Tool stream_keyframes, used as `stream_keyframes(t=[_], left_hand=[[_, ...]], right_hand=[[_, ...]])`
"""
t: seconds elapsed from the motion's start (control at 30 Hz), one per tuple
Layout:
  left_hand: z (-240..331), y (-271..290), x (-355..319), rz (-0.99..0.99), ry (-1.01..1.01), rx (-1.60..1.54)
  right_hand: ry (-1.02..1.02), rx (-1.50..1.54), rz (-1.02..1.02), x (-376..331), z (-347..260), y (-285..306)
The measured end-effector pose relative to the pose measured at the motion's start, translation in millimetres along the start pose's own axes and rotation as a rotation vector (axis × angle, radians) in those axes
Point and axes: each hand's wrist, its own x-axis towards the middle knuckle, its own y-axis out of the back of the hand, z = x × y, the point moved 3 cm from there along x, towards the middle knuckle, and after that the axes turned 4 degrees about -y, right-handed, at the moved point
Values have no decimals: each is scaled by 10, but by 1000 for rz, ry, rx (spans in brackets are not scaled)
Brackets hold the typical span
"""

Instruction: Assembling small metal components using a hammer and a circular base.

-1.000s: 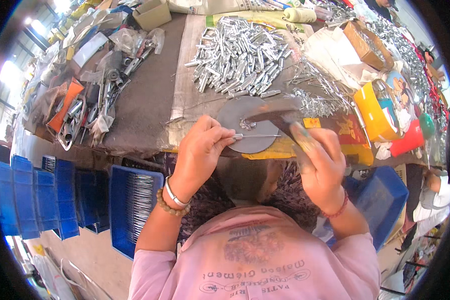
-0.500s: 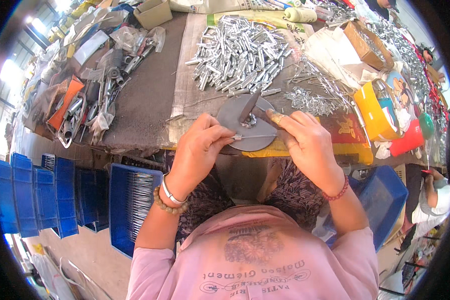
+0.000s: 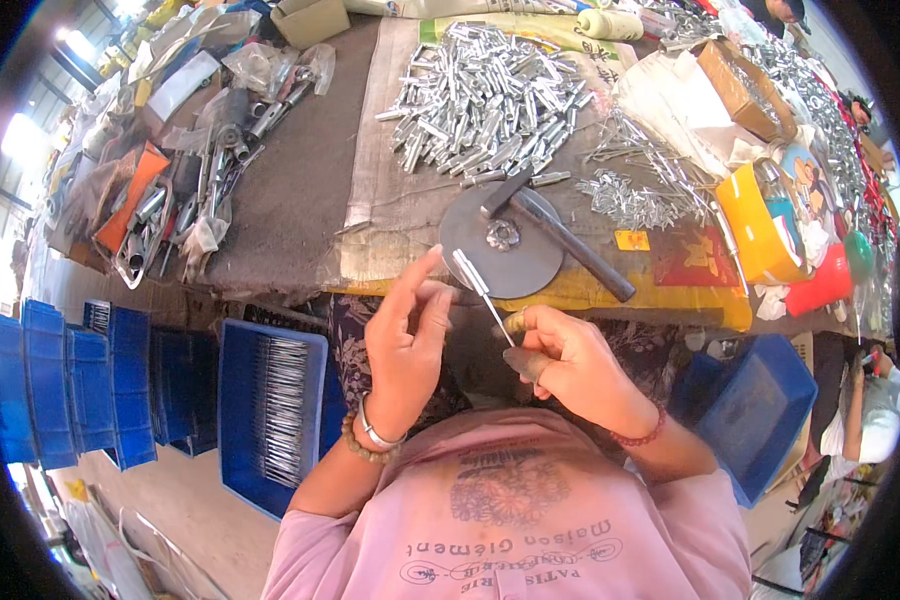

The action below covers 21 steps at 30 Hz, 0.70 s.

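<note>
Item: one thin metal rod [image 3: 482,295], stiff, light and likely slick, which I am pinching by its lower end in my right hand [image 3: 568,362], over the bench's near edge by the disc [image 3: 500,242], my left hand [image 3: 407,335] hovering open beside it.

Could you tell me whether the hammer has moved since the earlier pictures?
Yes. The hammer has left the right hand and now lies across the round metal plate on the bench.
</note>
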Motion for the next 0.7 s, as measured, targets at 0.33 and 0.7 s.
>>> stream_keyframes(t=[0.33,0.7], left_hand=[[-2,49,-184,-17,377,-404],[-776,1755,-615,390,325,37]], right_hand=[[-50,244,-132,-42,39,-390],[-7,24,-113,124,394,-335]])
